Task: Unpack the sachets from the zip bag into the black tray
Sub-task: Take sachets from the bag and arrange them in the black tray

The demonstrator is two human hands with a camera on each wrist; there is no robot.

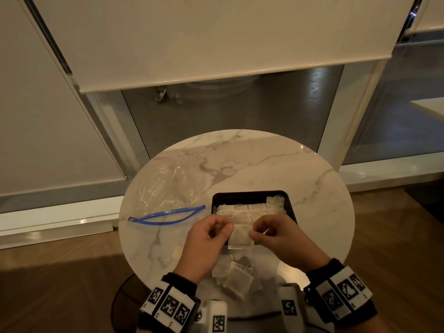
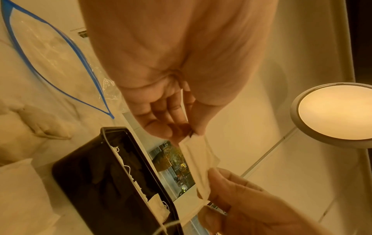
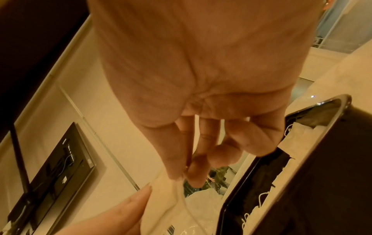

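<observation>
Both hands hold one pale square sachet (image 1: pixel 240 239) above the near edge of the black tray (image 1: pixel 249 194). My left hand (image 1: pixel 211 233) pinches its upper left corner and my right hand (image 1: pixel 271 233) pinches its upper right corner. The left wrist view shows the same sachet (image 2: pixel 198 159) stretched between the two hands beside the tray (image 2: pixel 84 182). Several sachets (image 1: pixel 249 211) lie in rows inside the tray. A loose pile of sachets (image 1: pixel 236 276) sits on the table near me. The clear zip bag (image 1: pixel 168 188) with its blue zip lies flat and open to the left.
The round marble table (image 1: pixel 312 188) stands in front of a glass wall with lowered blinds. Wooden floor surrounds it. A small pale disc (image 1: pixel 176 252) lies on the table left of my left hand.
</observation>
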